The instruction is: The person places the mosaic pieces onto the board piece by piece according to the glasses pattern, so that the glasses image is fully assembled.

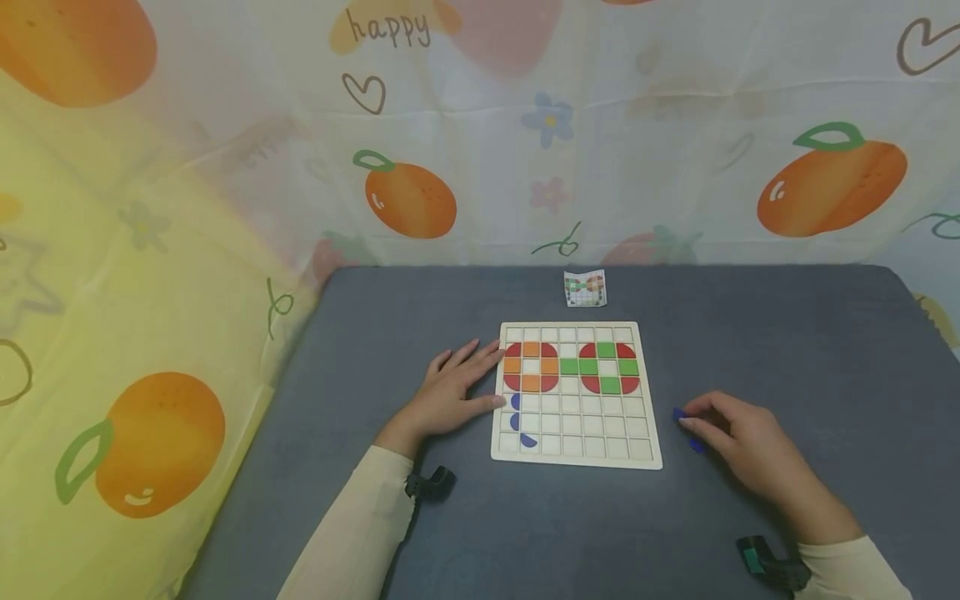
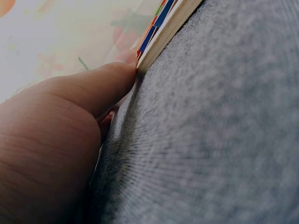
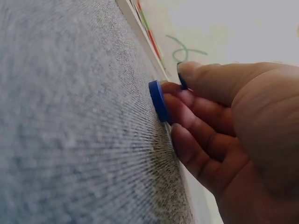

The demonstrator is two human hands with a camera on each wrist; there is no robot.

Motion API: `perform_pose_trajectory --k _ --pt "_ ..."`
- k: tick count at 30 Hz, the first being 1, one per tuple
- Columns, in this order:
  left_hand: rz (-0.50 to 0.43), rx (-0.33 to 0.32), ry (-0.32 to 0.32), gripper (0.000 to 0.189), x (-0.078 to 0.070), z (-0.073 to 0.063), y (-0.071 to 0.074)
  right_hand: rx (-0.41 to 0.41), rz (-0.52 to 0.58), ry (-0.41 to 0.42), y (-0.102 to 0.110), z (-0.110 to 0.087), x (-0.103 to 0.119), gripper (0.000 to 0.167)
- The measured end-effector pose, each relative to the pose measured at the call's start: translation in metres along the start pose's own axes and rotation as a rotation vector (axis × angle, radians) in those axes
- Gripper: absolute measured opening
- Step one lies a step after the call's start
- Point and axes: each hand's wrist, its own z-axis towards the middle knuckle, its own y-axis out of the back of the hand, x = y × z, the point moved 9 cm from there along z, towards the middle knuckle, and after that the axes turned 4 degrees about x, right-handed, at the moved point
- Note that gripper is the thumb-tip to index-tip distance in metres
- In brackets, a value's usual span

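A square white grid board (image 1: 577,463) lies on the table with red, orange and green tiles forming two ring shapes joined by a green tile. Below them, three blue half-round pieces (image 1: 528,440) sit at the left side. My left hand (image 1: 450,390) rests at the board's left edge, fingers stretched and thumb (image 2: 117,77) against the rim. Right of the board, my right hand (image 1: 746,437) pinches a small blue piece (image 3: 182,82) between thumb and forefinger. Another blue half-round piece (image 3: 159,101) is on the table, close by its lower fingers.
A small printed pattern card (image 1: 585,289) lies behind the board, near the back of the grey table (image 1: 420,533). A fruit-patterned cloth (image 1: 480,183) hangs behind and to the left. Each wrist carries a dark camera mount (image 1: 431,483).
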Motion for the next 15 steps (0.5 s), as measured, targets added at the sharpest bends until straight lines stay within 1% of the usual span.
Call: perform_pose_trajectory --k 6,10,13,15 --pt "0.009 0.015 0.003 0.086 0.001 0.0 -0.002 -0.032 0.038 0.018 0.003 0.0 0.003 0.017" --pt "0.017 0.018 0.008 0.086 0.002 0.0 -0.003 -0.047 0.067 0.02 0.002 0.001 0.007 0.015" --pt "0.01 0.008 0.008 0.087 0.002 0.001 -0.002 -0.052 0.126 0.001 0.001 0.005 0.01 0.013" --pt "0.008 0.003 0.005 0.087 0.002 0.001 -0.002 -0.052 0.186 -0.028 -0.001 0.008 0.012 0.013"
